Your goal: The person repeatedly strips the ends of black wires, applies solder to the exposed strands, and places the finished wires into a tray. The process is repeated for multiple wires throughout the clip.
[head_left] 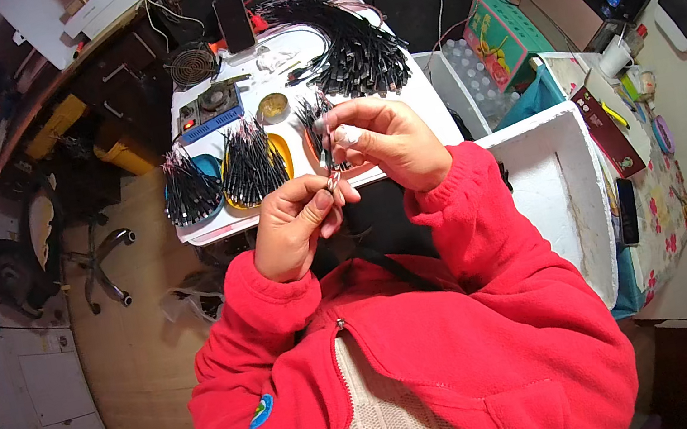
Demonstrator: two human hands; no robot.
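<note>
In front of my chest, over the near table edge, my left hand [297, 224] pinches a small wire piece [335, 181] with pale, pinkish ends. Just above it, my right hand [393, 143] is closed, thumb against fingers, at the upper, dark part of the same piece. White wrapping covers the right thumb [356, 138]. Beyond the hands, short black cables stand bunched in a blue bowl [212, 166], a yellow bowl [285, 153] and an orange bowl [314, 154], the last partly hidden by my right hand.
On the white table [269, 210] are a blue heating device [211, 115], a round tin [273, 108], a phone [234, 22] and a large black cable bundle [356, 51]. A white foam box [558, 204] stands at my right. An office chair [17, 263] is at the left.
</note>
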